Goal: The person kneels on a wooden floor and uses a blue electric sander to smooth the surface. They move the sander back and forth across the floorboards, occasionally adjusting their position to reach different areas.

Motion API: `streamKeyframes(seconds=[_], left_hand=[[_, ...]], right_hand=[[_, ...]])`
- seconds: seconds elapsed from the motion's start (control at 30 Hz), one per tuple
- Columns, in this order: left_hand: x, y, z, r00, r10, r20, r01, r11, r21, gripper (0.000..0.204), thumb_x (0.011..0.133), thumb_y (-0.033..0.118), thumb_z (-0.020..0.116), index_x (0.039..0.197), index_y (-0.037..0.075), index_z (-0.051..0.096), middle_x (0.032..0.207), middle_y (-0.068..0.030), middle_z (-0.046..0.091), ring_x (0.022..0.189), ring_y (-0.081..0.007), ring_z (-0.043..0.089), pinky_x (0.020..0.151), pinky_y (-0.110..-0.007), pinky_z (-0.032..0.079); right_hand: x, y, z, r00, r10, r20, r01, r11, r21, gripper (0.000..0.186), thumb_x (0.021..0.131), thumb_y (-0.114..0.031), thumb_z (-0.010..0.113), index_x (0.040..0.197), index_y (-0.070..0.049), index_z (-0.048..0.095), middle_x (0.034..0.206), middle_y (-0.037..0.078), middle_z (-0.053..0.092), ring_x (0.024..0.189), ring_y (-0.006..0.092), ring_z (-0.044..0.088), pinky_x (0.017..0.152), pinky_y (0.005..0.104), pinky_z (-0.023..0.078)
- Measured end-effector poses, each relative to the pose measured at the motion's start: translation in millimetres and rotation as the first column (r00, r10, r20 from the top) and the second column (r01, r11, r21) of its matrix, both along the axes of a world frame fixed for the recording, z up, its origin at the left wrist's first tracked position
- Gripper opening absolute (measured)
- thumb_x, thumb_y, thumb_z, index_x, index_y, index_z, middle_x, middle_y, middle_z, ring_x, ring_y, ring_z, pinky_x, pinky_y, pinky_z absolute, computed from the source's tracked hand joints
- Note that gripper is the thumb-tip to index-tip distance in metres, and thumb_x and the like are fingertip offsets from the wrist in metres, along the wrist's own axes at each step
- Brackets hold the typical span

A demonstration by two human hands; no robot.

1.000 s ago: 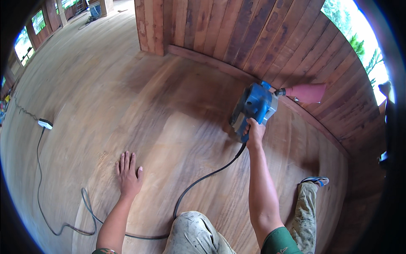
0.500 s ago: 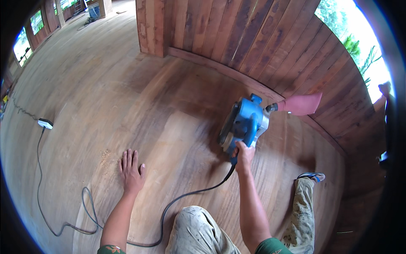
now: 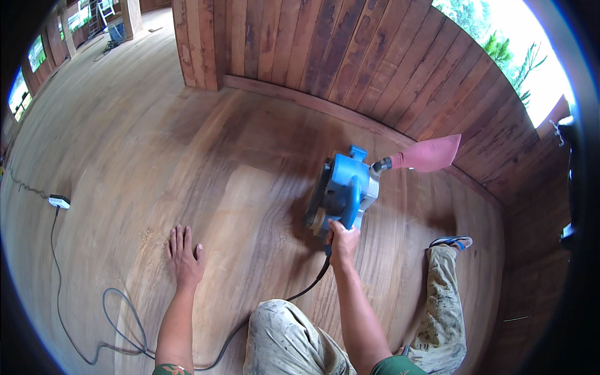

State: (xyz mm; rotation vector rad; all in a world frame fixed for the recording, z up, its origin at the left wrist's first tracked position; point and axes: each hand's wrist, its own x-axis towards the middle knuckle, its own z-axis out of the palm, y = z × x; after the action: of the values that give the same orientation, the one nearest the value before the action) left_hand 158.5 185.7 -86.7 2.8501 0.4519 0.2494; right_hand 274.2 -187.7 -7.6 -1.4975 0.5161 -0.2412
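— Down on the wooden floor (image 3: 206,181), short of the plank wall (image 3: 350,56): watching a blue sander (image 3: 344,178), clasped at the rear handle by the right grip (image 3: 344,242), with fingers curled round and partly lost behind the plastic!

— And over to the left grip (image 3: 185,256)?

— Laid flat on the floor with fingers spread, just beside a pale scatter of sawdust (image 3: 147,240), showing only its back, hiding the palm.

— Anything else tough to make out?

— Plenty! Can't see the sander's underside, turned floorward; can't tell about full contact there. Losing the dark cord (image 3: 309,284) behind the near knee (image 3: 281,322), then catching it again past the left forearm, looping off to a small white box (image 3: 59,201). Too murky to name: a dark shape (image 3: 565,134) at the right rim. Barely readable: a blue container (image 3: 115,30) far off, upper left. Cut off at the lower edge, both sleeves.

— Now pointing where?

— Away from the knee, toward the baseboard (image 3: 325,105)! Running lengthwise up the view, leaning slightly right, with front knob farthest and cord end nearest. Jutting sideways, rightward, with a pink dust bag (image 3: 428,154).
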Motion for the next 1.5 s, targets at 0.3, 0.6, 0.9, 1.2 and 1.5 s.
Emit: streamKeyframes(seconds=[0.3, 0.6, 0.9, 1.2, 1.5], left_hand=[[0, 0, 0, 1.0, 0.004, -0.009, -0.003, 1.0, 0.019, 0.064, 0.1, 0.031, 0.055, 0.157, 0.007, 0.041, 0.167, -0.0142, 0.033, 0.157, -0.0305, 0.024, 0.128, -0.052, 0.015], [3, -1, 0, 1.0, 0.004, -0.009, -0.003, 1.0, 0.028, 0.063, 0.101, 0.032, 0.053, 0.158, 0.008, 0.04, 0.166, -0.0137, 0.035, 0.157, -0.0304, 0.026, 0.127, -0.053, 0.017], [3, -1, -3, 1.0, 0.011, -0.029, -0.009, 0.998, 0.063, 0.064, 0.101, 0.03, 0.054, 0.159, 0.01, 0.039, 0.167, -0.0114, 0.034, 0.157, -0.0291, 0.025, 0.127, -0.052, 0.018], [3, -4, -1, 0.999, 0.014, -0.051, -0.009, 0.996, 0.09, 0.061, 0.103, 0.031, 0.05, 0.16, 0.01, 0.038, 0.168, -0.0121, 0.033, 0.157, -0.0287, 0.025, 0.128, -0.05, 0.018], [3, -4, -3, 0.999, 0.012, -0.048, -0.007, 0.995, 0.101, 0.061, 0.104, 0.032, 0.05, 0.16, 0.011, 0.038, 0.168, -0.0124, 0.033, 0.157, -0.0277, 0.025, 0.128, -0.049, 0.018]], right_hand=[[46, -87, -4, 0.999, -0.028, -0.018, 0.028, 0.999, -0.024, 0.02, 0.084, -0.009, 0.072, 0.072, -0.007, 0.056, 0.053, 0.003, 0.053, 0.04, 0.0147, 0.05, 0.04, 0.0315, 0.04], [106, -161, 8, 0.998, 0.026, -0.063, -0.026, 1.0, -0.01, 0.02, 0.086, -0.013, 0.068, 0.073, -0.008, 0.053, 0.058, 0.003, 0.048, 0.046, 0.0163, 0.047, 0.047, 0.0342, 0.042], [67, -176, 10, 0.999, 0.002, -0.033, -0.001, 1.0, 0.016, 0.023, 0.086, -0.011, 0.068, 0.069, -0.008, 0.053, 0.054, 0.003, 0.049, 0.042, 0.0156, 0.047, 0.044, 0.0335, 0.04], [-98, -147, 11, 0.997, -0.016, -0.073, 0.017, 1.0, 0.018, 0.02, 0.085, -0.012, 0.071, 0.076, -0.007, 0.053, 0.057, 0.002, 0.05, 0.045, 0.0148, 0.048, 0.046, 0.0317, 0.04], [-221, -130, 26, 0.988, 0.001, -0.156, 0.013, 0.996, 0.088, 0.019, 0.084, -0.008, 0.073, 0.075, -0.005, 0.057, 0.056, 0.003, 0.053, 0.043, 0.0146, 0.049, 0.045, 0.0306, 0.04]])
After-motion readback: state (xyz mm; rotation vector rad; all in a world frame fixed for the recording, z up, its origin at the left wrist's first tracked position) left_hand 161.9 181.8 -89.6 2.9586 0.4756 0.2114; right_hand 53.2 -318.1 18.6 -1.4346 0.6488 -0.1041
